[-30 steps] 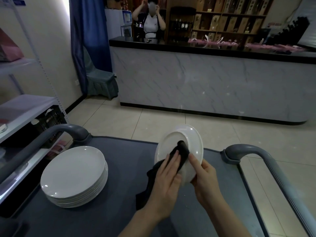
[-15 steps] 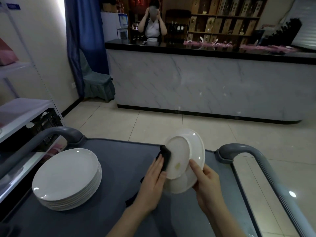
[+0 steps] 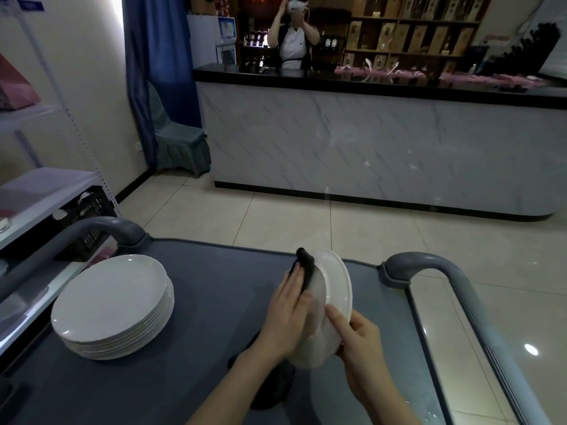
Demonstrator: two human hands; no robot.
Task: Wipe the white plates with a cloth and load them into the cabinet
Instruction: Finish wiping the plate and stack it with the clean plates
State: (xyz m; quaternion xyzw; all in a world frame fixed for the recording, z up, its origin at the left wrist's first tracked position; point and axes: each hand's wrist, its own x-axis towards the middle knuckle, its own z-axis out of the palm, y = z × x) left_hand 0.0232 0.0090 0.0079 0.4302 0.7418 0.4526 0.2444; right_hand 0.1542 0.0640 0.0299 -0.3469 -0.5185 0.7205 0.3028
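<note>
A white plate (image 3: 336, 289) is held almost on edge above the grey cart top (image 3: 214, 286). My right hand (image 3: 359, 335) grips its lower rim, index finger laid across the near face. My left hand (image 3: 290, 311) presses a black cloth (image 3: 306, 268) flat against the plate's left face; the cloth's tail hangs down to the cart. A stack of several white plates (image 3: 112, 305) sits on the cart's left side.
The cart has grey handles at the far left (image 3: 101, 228) and right (image 3: 429, 265). A white shelf rack (image 3: 40, 185) stands to the left. A marble-fronted counter (image 3: 368, 142) lies ahead across the tiled floor, with a person (image 3: 291, 41) behind it.
The plate has turned from facing me to nearly edge-on. My left hand and the cloth slid from the plate's centre to its left face and upper rim.
</note>
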